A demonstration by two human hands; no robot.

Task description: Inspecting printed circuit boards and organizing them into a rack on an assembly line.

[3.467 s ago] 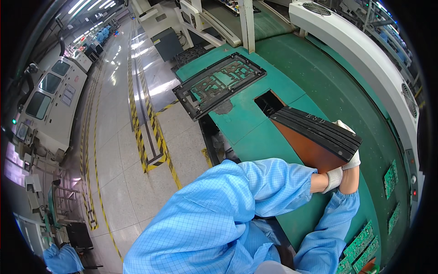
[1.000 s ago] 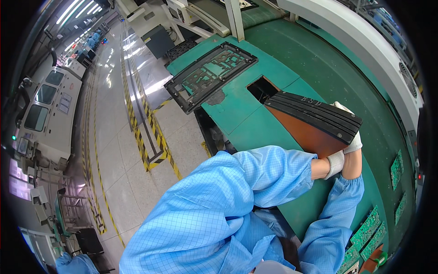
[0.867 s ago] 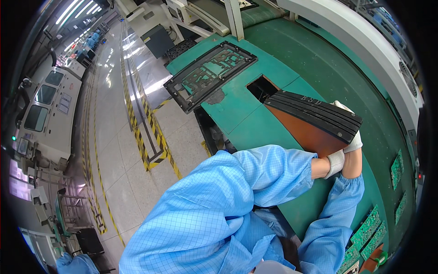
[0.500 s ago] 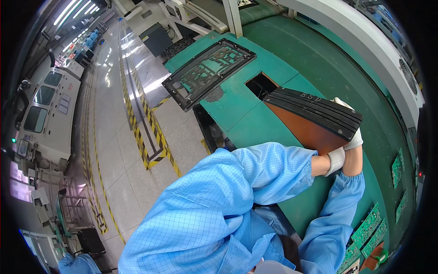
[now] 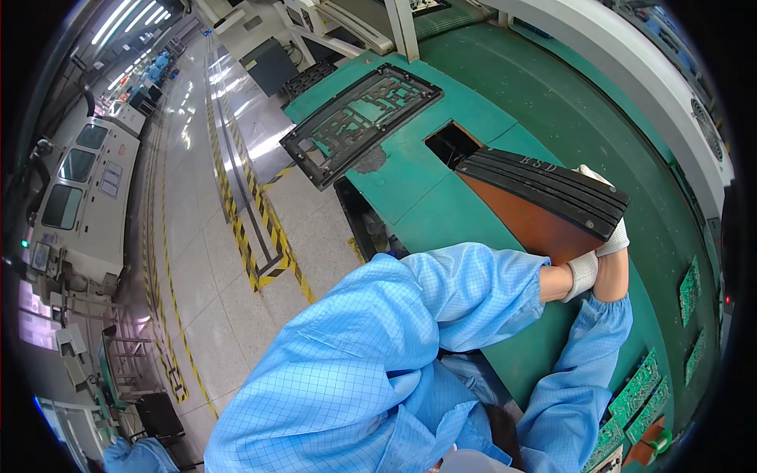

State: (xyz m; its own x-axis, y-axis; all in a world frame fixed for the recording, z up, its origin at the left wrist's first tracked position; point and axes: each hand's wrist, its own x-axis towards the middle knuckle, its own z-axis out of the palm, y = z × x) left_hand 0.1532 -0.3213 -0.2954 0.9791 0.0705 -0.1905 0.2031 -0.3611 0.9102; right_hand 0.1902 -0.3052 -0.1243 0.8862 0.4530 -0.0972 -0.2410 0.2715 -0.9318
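A tilted wedge-shaped stack of black slats with lettering (image 5: 544, 185) and a brown side panel (image 5: 512, 225) rises above the green worktop (image 5: 426, 189). My right hand (image 5: 617, 236), in a whitish knitted glove, curls around the stack's right end. Part of the glove shows past its far edge. Below the brown panel, the gloved wrist of my left hand (image 5: 582, 276) crosses close beside my right wrist. The stack hides my left fingers, and what lies behind it cannot be seen.
A black frame with cutouts (image 5: 363, 122) lies on the worktop beside a rectangular opening (image 5: 452, 144). Several green circuit boards (image 5: 635, 386) lie at the right. A white curved machine beam (image 5: 631, 63) arches over the far side. Striped floor tape (image 5: 256, 229) runs along the left.
Almost nothing differs. The view has shifted very slightly; both hands and the stack keep the same places relative to each other.
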